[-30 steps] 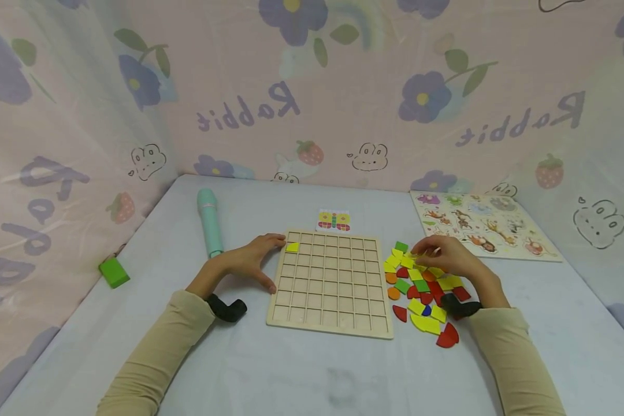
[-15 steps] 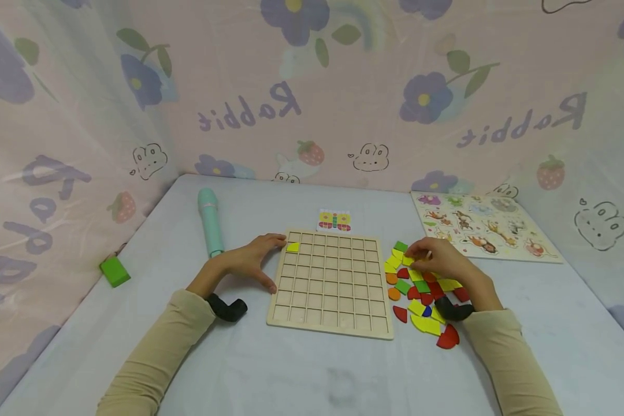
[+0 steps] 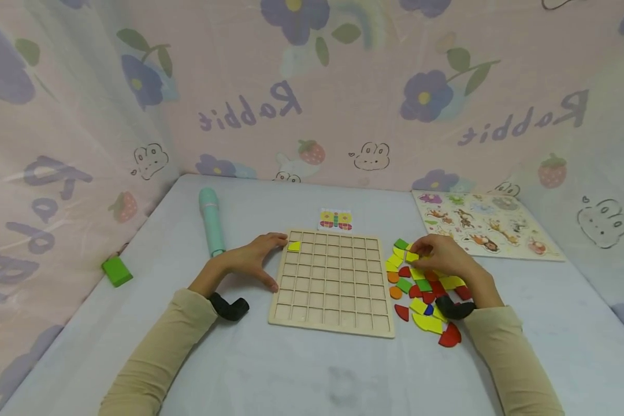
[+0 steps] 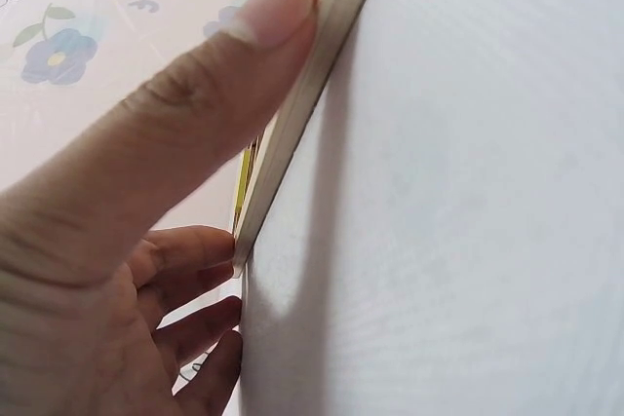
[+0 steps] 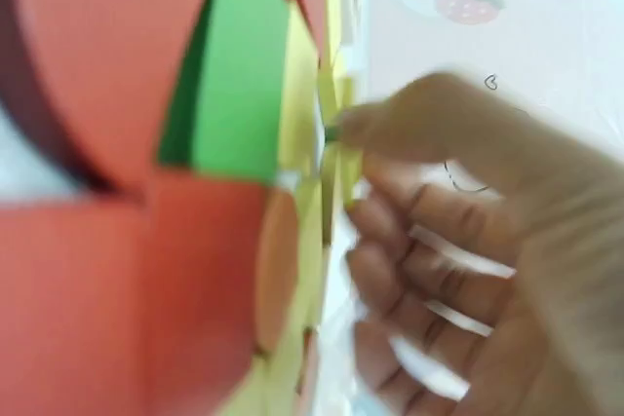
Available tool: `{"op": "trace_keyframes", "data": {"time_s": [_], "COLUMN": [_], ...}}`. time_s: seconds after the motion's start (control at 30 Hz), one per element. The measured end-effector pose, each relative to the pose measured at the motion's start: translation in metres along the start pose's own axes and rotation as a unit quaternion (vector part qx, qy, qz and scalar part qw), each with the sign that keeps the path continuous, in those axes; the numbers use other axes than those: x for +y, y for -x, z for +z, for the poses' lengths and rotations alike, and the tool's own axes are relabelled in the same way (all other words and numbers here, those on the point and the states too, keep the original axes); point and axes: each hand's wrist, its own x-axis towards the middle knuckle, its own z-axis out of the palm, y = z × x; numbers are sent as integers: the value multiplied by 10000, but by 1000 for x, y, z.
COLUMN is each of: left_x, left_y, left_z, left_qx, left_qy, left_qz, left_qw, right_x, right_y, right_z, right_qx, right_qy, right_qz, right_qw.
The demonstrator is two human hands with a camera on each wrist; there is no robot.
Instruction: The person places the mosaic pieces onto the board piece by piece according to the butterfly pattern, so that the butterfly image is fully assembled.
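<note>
My left hand (image 3: 252, 261) rests at the left edge of a wooden grid board (image 3: 364, 333), fingers and thumb spread. In the left wrist view the thumb (image 4: 224, 65) touches the board's side (image 4: 292, 124). One yellow tile (image 3: 294, 247) sits in a cell near the board's upper left. On the right, my right hand (image 3: 444, 254) reaches into a pile of coloured tiles (image 3: 419, 306). Its thumb and fingertips are at a yellow tile (image 5: 353, 182) in the right wrist view; blur hides whether they pinch it. A green tile (image 5: 244, 75) stands tilted nearby.
Beyond the board lies a small butterfly pattern card (image 3: 335, 220). A mint-green microphone-shaped object (image 3: 211, 222) lies back left, a green block (image 3: 117, 271) at the left edge. An animal picture board (image 3: 486, 225) is back right. Black wrist mounts (image 3: 231, 308) show on both arms.
My right hand has shifted slightly left over the pile, and its fingers have moved among the yellow tiles. My left hand stays at the board's edge.
</note>
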Motion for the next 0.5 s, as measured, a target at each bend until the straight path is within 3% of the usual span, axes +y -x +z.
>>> {"op": "trace_keyframes", "data": {"time_s": [0.2, 0.5], "left_x": [-1, 0], "left_y": [-3, -1], "left_z": [1, 0], "left_qx": [-21, -5], "left_qy": [24, 41], "left_qz": [-14, -39], "left_qw": [10000, 10000], "right_x": [-30, -122], "right_y": [-14, -63], "right_z": [-6, 19], "right_qx": [365, 241], "right_qy": [-4, -434], "right_qz": [-583, -1258], "right_qw": [9976, 9908]}}
